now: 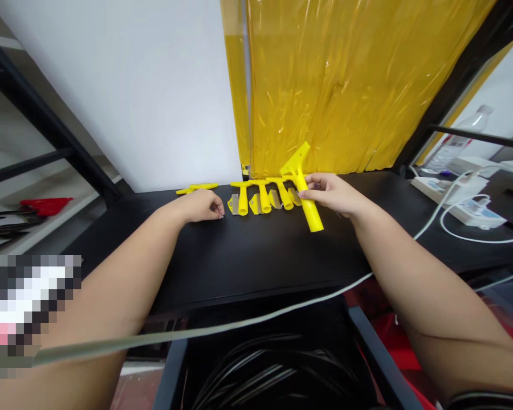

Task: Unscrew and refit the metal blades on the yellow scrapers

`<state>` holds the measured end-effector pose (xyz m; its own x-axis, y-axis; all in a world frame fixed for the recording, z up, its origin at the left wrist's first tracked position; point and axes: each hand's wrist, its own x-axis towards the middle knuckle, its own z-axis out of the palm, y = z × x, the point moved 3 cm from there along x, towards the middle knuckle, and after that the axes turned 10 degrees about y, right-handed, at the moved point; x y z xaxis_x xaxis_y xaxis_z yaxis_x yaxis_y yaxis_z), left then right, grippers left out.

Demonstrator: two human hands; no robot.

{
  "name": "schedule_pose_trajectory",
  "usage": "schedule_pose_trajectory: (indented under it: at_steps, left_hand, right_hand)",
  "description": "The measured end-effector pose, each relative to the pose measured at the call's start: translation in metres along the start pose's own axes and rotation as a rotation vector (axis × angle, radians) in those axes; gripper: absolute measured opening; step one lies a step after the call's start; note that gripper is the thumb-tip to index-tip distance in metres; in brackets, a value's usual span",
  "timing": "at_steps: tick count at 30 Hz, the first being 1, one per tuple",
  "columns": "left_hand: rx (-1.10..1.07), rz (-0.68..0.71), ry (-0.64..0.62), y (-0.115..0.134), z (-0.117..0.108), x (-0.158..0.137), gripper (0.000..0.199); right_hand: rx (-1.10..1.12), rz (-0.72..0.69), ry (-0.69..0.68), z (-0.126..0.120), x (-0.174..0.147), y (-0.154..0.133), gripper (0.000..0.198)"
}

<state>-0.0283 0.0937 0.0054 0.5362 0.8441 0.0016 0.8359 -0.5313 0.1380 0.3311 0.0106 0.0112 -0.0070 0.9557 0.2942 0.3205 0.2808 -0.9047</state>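
Note:
My right hand (331, 195) grips a yellow scraper (308, 205) by its handle, tilted above the black table, its wide head pointing up and away. My left hand (205, 205) rests at the table's back part with its fingers curled together; whatever they may hold is too small to make out. Between my hands, a row of several yellow scrapers (242, 199) lies with handles toward me. Beside them are small flat pieces (255, 204) in yellow and grey. Behind my left hand lie more yellow scraper parts (196, 188), partly hidden by it.
A white panel (154, 91) and a yellow film-wrapped panel (337, 85) stand behind the black table (256, 256). Power strips (457, 199) with white cables and a plastic bottle (457, 139) are at right. A pale cable (282, 310) crosses before the table's front edge.

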Motion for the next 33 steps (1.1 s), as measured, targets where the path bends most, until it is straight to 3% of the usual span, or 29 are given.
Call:
schedule_pose_trajectory:
  at_steps: [6,15,24,33]
  left_hand:
    - [0.048,0.071,0.022,0.01,-0.001,-0.003,0.024]
    - [0.084,0.02,0.042,0.019,0.001,-0.002,0.02]
    - [0.097,-0.009,0.284,0.024,-0.004,0.006,0.022]
    - [0.1,0.032,0.379,0.023,0.004,0.014,0.022]
  right_hand:
    - [0.003,0.0,0.007,0.0,0.0,0.0,0.034]
    - [-0.01,-0.006,0.003,-0.001,0.003,0.006,0.036]
    - [-0.017,-0.015,-0.005,0.002,0.003,0.006,0.033]
    - [0.02,0.026,-0.021,0.009,-0.002,0.001,0.038]
